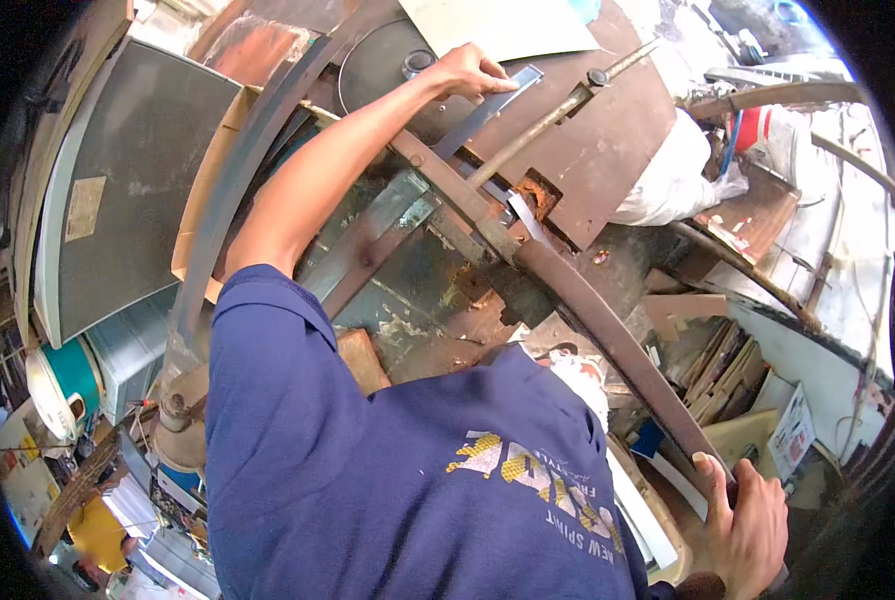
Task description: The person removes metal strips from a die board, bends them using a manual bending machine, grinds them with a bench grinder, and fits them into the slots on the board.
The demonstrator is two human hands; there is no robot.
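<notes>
My left hand (467, 75) reaches out to the far side, its thumb and fingers closed on the upper end of a narrow flat metal strip (482, 118). The strip lies on a brown metal plate (607, 140) and slants down toward the machine frame. At lower right, my right hand (752, 520) is wrapped round the end of a long brown metal lever (617, 350). The lever runs diagonally up to the machine, past a rusty square opening (537, 195). A round threaded rod (537, 130) with a nut lies across the plate beside the strip.
A pale sheet (497, 25) lies at the top. To the right are a white plastic sack (677, 175) and a stack of thin boards (727, 375). A large grey panel (132, 185) and a green-and-white tub (62, 390) stand at left. A curved metal bar (232, 200) passes near my left arm.
</notes>
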